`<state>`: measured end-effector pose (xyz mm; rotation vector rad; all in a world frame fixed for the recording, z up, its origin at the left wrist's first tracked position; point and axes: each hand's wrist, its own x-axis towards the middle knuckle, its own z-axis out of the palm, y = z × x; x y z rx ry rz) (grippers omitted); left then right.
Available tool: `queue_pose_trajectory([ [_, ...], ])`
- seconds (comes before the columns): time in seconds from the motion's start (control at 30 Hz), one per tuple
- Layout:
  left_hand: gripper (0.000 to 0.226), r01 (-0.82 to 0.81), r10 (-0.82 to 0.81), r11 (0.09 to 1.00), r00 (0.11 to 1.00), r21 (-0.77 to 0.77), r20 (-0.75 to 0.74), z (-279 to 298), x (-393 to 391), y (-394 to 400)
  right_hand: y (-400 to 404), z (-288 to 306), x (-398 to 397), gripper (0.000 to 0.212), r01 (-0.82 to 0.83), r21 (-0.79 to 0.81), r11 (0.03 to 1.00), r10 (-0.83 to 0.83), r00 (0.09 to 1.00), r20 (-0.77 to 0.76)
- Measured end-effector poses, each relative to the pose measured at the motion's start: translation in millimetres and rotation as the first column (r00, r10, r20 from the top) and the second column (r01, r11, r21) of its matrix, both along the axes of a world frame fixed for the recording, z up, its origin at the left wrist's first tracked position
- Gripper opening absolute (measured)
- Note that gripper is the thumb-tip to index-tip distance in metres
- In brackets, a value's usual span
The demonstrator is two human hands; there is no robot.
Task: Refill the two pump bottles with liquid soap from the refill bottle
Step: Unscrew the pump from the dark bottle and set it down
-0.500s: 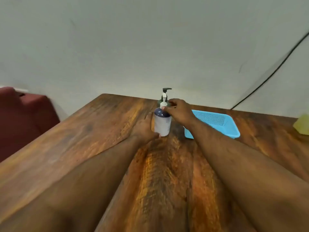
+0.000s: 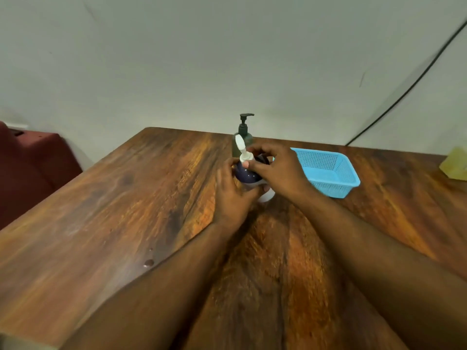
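Reaching forward over the wooden table (image 2: 106,223), your two forearms converge on the refill bottle (image 2: 249,174) near the table's middle-far part. Your left hand (image 2: 233,195) wraps the bottle's lower body from the left, fingers curled round it, thumb up along the dark blue shoulder. Your right hand (image 2: 276,170) grips the neck area from the right, thumb and fingertips pinching just under the white flip cap (image 2: 241,147), which stands hinged open and upright. Bottle leans slightly toward you; its white base is mostly hidden by your hands. A few droplets (image 2: 148,261) sit on the table, left of your left forearm. Just behind the bottle stands a dark green pump bottle (image 2: 243,133), upright, black pump on. To the right, a blue plastic basket (image 2: 328,170). Far right edge, a yellowish object (image 2: 454,164), blurred.
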<state>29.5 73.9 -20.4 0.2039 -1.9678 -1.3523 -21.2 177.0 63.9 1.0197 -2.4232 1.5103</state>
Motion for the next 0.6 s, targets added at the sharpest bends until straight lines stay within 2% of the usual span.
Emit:
queue_pose_trajectory([
  [0.07,0.077,0.032,-0.031,0.999,0.998,0.005,-0.061,0,21,21,28,4,24,0.02,-0.013,-0.037,0.999,0.014,1.0,0.015],
  [0.17,0.081,0.095,-0.099,0.994,0.992,-0.047,-0.078,-1,44,46,64,-2,46,0.025,0.01,-0.146,0.989,0.0,0.998,0.07],
  [0.3,0.078,0.296,-0.293,0.954,0.955,0.057,-0.056,-2,50,71,86,-18,53,0.031,0.103,-0.235,0.966,-0.074,0.989,0.128],
  [0.43,0.075,0.31,-0.308,0.95,0.95,0.034,-0.045,-10,46,81,91,-25,47,0.031,0.176,-0.246,0.953,-0.125,0.97,0.209],
  [0.6,0.085,0.373,-0.373,0.928,0.928,-0.01,0.013,-19,39,72,98,-38,34,0.038,0.17,-0.243,0.955,-0.114,0.967,0.228],
])
